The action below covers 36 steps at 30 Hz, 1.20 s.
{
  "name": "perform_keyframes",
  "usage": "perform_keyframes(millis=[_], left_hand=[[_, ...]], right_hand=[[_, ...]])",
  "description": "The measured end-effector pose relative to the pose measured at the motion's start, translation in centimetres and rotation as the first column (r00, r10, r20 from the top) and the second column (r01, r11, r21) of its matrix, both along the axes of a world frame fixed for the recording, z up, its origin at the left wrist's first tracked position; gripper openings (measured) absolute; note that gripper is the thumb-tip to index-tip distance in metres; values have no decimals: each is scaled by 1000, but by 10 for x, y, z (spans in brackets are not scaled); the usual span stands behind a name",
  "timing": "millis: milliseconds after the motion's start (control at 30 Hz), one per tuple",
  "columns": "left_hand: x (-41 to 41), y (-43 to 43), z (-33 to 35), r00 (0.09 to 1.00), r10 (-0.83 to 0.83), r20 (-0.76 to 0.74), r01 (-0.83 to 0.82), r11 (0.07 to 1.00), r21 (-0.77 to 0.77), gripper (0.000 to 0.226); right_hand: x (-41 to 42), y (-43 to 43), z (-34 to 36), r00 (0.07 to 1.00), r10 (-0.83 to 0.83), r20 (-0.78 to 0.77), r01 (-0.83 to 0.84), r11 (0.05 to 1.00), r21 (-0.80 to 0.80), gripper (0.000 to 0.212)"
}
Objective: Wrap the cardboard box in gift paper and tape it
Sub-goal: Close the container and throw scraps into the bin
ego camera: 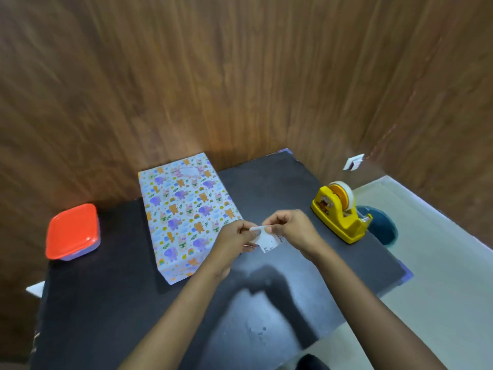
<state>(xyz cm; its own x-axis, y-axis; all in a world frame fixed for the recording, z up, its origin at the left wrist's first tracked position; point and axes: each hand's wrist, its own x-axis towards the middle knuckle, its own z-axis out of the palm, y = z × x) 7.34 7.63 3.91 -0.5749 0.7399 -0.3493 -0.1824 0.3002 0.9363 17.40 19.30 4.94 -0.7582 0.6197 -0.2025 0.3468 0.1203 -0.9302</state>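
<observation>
1. The cardboard box wrapped in pale gift paper printed with small animals [184, 209] lies flat on the black table [133, 303], left of centre in the frame. No bare cardboard shows on the faces in view.
2. The left hand [234, 237] and right hand [292, 228] meet at mid-frame, just right of the box's near corner. Each has its fingers curled and pinches one side of a small white slip of paper with dark print [268, 240], held above the table.
3. I cannot tell what the slip is; it may be a tag, a label or a scrap.
4. If it is a label, the step seems to be a finishing touch. To do it well, keep the pinches at the slip's edges, hold it taut and uncreased, and line it up square over a flat face of the box before pressing it down.
5. Tape would come from the yellow plastic tape dispenser [341, 217] at the right of the frame, well apart from the box, so one hand must let go to reach it.
6. Counts: one wrapped box, one slip, one dispenser carrying one roll, one square tub with an orange lid [72, 231] at left, two hands.
</observation>
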Motion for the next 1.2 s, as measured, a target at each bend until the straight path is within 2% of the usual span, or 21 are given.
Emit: perform_keyframes(millis=[67,200,333,500,700,867,933,1033,1200], left_hand=[[4,18,4,998,-44,-34,44,999,-5,18],[20,71,2,995,-31,-96,29,999,-17,23],[43,137,-5,997,-82,-13,81,997,-18,14],[80,222,2,1000,-3,20,3,1000,-18,9],[115,296,-1,993,103,64,-98,992,-77,17],[122,342,-9,976,216,-1,-212,961,-176,18],[125,357,-11,976,204,-70,-215,950,-225,23],[125,359,-16,963,173,-205,-228,930,-287,28],[116,357,-14,963,164,-213,-222,933,-283,27]], right_hand=[[8,15,0,999,-29,-40,27,998,-55,17],[26,66,-8,997,-53,-51,45,989,-140,22],[53,145,-16,997,-64,-32,58,986,-156,25],[91,239,-16,999,-40,9,41,976,-216,22],[114,317,-20,999,-33,42,43,968,-247,21],[141,356,-35,986,-140,90,160,950,-268,21],[155,371,-41,970,-217,105,239,925,-294,18],[163,380,-49,961,-248,121,274,909,-315,17],[154,377,-51,958,-268,104,288,901,-325,20]])
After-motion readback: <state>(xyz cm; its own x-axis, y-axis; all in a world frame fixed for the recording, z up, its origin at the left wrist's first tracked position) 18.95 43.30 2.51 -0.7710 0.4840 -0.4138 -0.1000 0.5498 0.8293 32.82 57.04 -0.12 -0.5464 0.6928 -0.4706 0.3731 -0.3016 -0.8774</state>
